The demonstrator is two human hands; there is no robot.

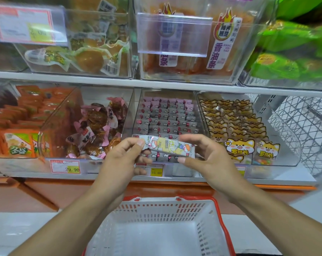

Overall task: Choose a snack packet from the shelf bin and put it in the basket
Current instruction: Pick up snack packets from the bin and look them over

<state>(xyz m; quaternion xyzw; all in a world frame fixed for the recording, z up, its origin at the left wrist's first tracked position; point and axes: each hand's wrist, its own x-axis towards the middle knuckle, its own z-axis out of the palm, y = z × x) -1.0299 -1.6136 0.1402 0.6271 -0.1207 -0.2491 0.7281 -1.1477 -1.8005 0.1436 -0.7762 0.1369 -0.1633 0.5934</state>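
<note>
A long white snack packet (167, 145) with cartoon print is held level in front of the middle shelf bin (167, 115), which is packed with rows of small grey and pink packets. My left hand (123, 159) pinches the packet's left end between thumb and fingers. My right hand (202, 156) holds its right end, thumb below and fingers above. A white basket (208, 215) with orange handles sits below my forearms with nothing visible inside it.
Clear bins line two white shelves: brown wrapped snacks (95, 126) on the left, orange packets (18, 126) further left, fox-print packets (236, 126) on the right, and a wire rack (304, 130) at far right. Price tags (66, 166) hang along the shelf's front edge.
</note>
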